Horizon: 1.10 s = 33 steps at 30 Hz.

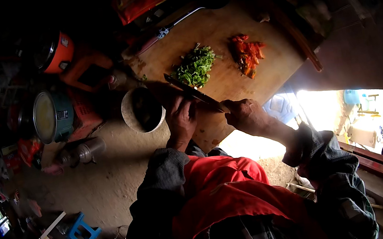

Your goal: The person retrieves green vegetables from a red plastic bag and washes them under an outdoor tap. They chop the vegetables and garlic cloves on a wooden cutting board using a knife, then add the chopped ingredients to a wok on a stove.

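My right hand (244, 112) is wrapped round the handle of a kitchen knife (200, 96), whose dark blade points up and to the left over the near edge of the cutting board (224, 39). Close to the blade, on its near side, my left hand (181, 117) has its fingers bent and drawn together. Whatever they may hold is lost in shadow. Beyond the blade lies a heap of chopped green vegetable (197, 64). To its right is a smaller pile of cut red pepper (247, 53), with an orange-brown piece at its near end.
A pale bowl (130, 113) with a dark inside stands left of the board. A ladle (180, 19) lies along the far edge. Further left are an orange rice cooker (59, 55) and a green-grey pot (61, 115). A blue stool (83, 231) stands on the floor at lower left.
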{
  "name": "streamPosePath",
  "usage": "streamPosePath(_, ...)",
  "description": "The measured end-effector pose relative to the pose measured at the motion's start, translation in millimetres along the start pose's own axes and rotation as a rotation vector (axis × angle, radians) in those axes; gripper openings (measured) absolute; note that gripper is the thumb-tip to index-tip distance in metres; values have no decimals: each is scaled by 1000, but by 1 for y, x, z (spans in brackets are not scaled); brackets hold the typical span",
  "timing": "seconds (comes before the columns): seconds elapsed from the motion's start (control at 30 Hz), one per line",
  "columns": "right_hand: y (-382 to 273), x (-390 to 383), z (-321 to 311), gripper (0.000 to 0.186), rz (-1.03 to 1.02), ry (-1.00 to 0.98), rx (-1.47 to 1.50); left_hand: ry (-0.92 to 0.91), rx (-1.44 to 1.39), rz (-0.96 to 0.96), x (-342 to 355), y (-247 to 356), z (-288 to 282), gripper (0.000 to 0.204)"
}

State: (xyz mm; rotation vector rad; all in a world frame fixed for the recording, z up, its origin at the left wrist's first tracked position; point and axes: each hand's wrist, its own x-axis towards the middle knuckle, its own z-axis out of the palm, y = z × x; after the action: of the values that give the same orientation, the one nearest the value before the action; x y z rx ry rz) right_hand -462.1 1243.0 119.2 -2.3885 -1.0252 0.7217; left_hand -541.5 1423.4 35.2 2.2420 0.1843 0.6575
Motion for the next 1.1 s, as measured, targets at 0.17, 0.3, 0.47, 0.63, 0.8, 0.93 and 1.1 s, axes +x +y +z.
streamPosePath(0.17,-13,-8,-18,29,17,-68,-17,36,0,-16,-6,-3,1,16)
streamPosePath(0.3,-9,-3,-4,26,7,-52,-51,29,-16,-61,-5,-3,3,16)
streamPosePath(0.47,-1,-2,-1,25,27,-17,-21,38,3,-22,-3,-1,3,16)
streamPosePath(0.63,-14,-6,-20,25,31,-117,-77,69,2,-16,-8,-6,2,15)
streamPosePath(0.8,-12,-1,2,25,36,-51,-33,19,-5,-42,-7,-3,2,16)
streamPosePath(0.93,-2,-2,-5,26,33,-85,41,39,31,13,-9,-7,-1,14)
streamPosePath(1.1,-11,-5,-15,26,-8,-106,-42,52,5,-7,-9,-7,-1,13)
